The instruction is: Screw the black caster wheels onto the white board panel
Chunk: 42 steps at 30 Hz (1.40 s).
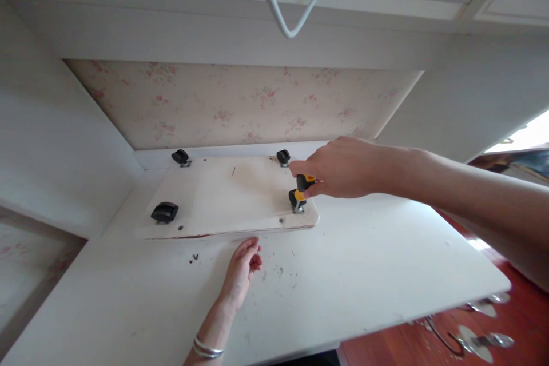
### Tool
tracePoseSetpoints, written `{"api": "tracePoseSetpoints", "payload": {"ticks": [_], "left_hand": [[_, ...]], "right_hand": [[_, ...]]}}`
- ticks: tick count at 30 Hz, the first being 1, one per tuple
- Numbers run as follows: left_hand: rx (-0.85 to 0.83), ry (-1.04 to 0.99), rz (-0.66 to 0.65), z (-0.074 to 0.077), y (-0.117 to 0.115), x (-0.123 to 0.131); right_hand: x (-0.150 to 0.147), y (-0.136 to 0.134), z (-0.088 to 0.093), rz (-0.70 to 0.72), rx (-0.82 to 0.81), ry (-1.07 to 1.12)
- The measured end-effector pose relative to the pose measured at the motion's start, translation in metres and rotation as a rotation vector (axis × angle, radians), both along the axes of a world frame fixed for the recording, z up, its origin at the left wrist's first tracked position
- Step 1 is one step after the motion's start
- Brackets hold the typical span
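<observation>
My right hand [343,168] is closed around a black-and-yellow screwdriver [305,183]. The tool points down at the metal bracket of the near-right caster [298,201]; its tip is too small to make out there. Black casters also stand at the other corners of a white board [223,194] with rounded corners: far left [180,156], far right [283,156] and near left [164,213]. My left hand [242,269] rests at the board's front edge, fingers curled inward. Whatever those fingers may hold is hidden.
The board lies on a white desktop [364,274] between cabinet side panels, with floral wallpaper behind. Small dark bits [194,258] lie near the board's front. A white cable [288,33] hangs from the shelf above. Chair legs [476,343] stand on the red floor at right.
</observation>
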<state>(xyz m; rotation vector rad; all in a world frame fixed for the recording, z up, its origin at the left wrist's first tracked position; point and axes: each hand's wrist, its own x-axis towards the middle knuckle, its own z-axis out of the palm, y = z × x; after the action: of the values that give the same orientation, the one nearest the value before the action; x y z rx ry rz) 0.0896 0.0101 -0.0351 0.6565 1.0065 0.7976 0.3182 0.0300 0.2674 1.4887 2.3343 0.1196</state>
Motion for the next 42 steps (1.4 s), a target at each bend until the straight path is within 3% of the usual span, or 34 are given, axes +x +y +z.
{"api": "tracePoseSetpoints", "payload": {"ticks": [4,7,10,17,23,25,33,38,42], "left_hand": [[0.006,-0.006,0.0,0.001,0.0,0.0],[0.003,-0.006,0.006,0.001,0.0,0.0],[-0.004,-0.007,0.009,-0.001,0.0,-0.001],[0.012,-0.01,-0.01,0.0,0.0,-0.001],[0.006,-0.002,-0.01,0.0,-0.001,-0.002],[0.003,-0.001,-0.01,-0.001,-0.001,-0.002],[0.016,-0.004,-0.013,-0.004,-0.001,-0.003],[0.012,-0.005,-0.008,-0.005,0.0,-0.003],[0.004,-0.006,-0.003,-0.006,0.0,-0.002]], "right_hand": [[-0.005,0.006,-0.001,-0.095,0.11,-0.116],[-0.003,0.003,0.002,-0.139,0.022,-0.01],[-0.002,-0.002,0.005,-0.103,-0.1,0.075],[-0.012,0.001,0.002,-0.108,0.088,-0.151],[-0.003,-0.001,0.001,-0.06,-0.046,0.059],[-0.001,-0.002,0.001,-0.024,-0.06,0.036],[-0.005,0.005,-0.005,-0.07,0.142,-0.179],[-0.001,-0.005,-0.002,-0.067,0.017,0.026],[-0.002,-0.008,0.0,-0.045,0.012,-0.051]]}}
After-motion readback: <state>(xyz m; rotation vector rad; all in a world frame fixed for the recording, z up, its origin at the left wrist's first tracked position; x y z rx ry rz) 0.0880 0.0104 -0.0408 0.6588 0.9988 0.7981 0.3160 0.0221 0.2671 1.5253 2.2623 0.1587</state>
